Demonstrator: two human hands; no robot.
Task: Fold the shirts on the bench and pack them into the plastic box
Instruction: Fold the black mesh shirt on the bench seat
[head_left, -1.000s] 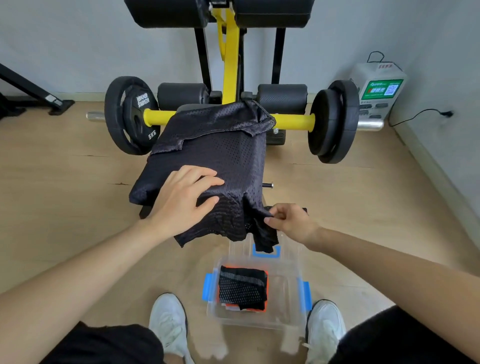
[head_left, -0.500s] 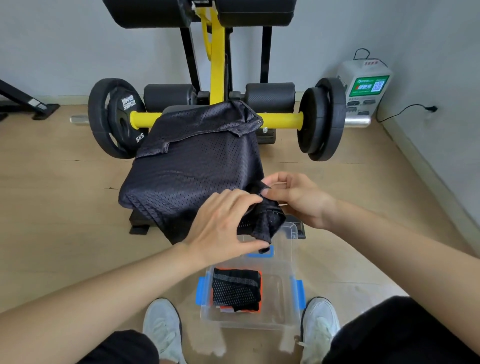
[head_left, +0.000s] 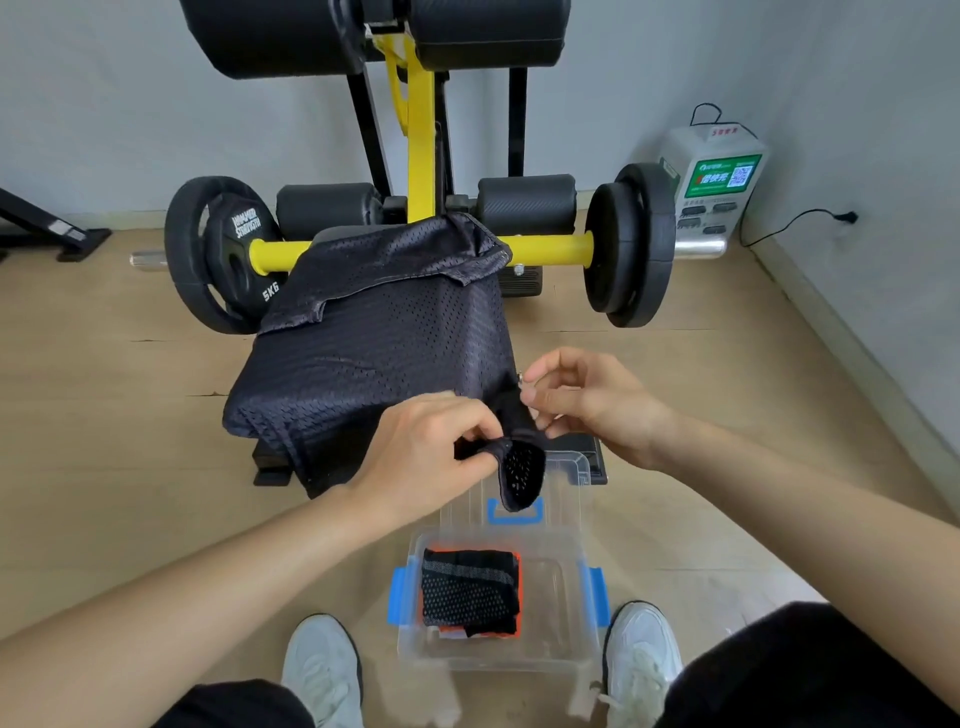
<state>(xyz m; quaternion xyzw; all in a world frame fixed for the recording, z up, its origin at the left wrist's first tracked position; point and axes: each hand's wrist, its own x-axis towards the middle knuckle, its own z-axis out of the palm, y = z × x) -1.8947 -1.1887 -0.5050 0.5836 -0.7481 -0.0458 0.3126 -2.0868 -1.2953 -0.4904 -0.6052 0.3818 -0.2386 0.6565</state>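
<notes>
A dark mesh shirt (head_left: 374, 353) lies draped over the bench, its far edge folded back. My left hand (head_left: 436, 452) pinches the shirt's near right corner, and a flap of mesh hangs from it. My right hand (head_left: 587, 405) pinches the same corner just to the right of the left hand. Below them, on the floor between my feet, stands the clear plastic box (head_left: 566, 639) with blue latches. It holds a folded black mesh shirt (head_left: 470, 592) lying on an orange one.
A yellow barbell (head_left: 545, 249) with black weight plates rests behind the bench under the bench's padded rollers. A white charging unit (head_left: 717, 192) stands by the right wall. The box's clear lid (head_left: 566, 483) leans against the bench base. My white shoes flank the box.
My left hand left the top of the shirt and came to the near right corner. My right hand lifted that corner up; both hands now pinch it.
</notes>
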